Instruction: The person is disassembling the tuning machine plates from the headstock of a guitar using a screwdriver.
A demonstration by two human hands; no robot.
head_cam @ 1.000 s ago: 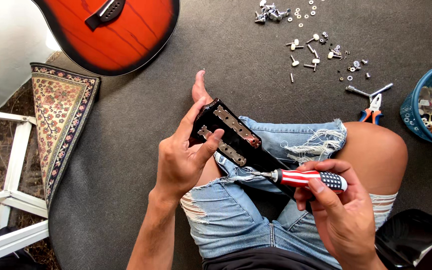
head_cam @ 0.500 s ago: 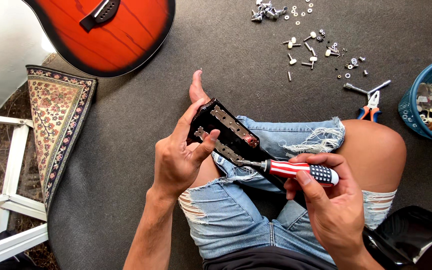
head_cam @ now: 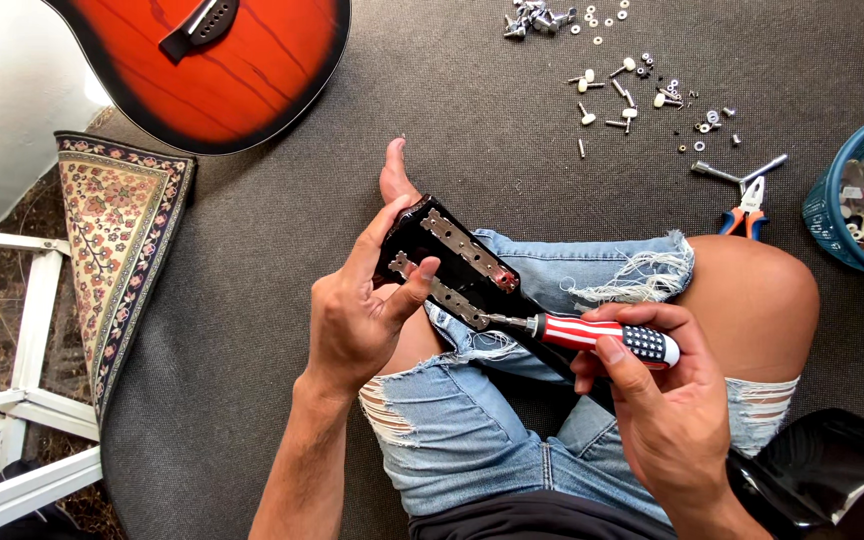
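My left hand (head_cam: 357, 315) grips a black guitar headstock (head_cam: 430, 245) that rests across my lap, thumb pressed on one of its two metal tuner plates (head_cam: 468, 250). My right hand (head_cam: 657, 395) holds a screwdriver (head_cam: 597, 335) with a red, white and blue handle. Its tip touches the lower tuner plate near the plate's right end. I sit cross-legged in torn denim shorts on a dark grey carpet (head_cam: 512, 160).
A red sunburst guitar body (head_cam: 227, 65) lies at the top left. Loose screws, washers and tuner pegs (head_cam: 627, 85) are scattered at the top. Orange-handled pliers (head_cam: 747, 195) lie beside a blue basket (head_cam: 857, 195). A patterned rug (head_cam: 117, 240) and white frame (head_cam: 17, 400) are left.
The screwdriver tip has slid slightly left along the lower plate, and my right hand shifted with it. My left hand keeps its hold.
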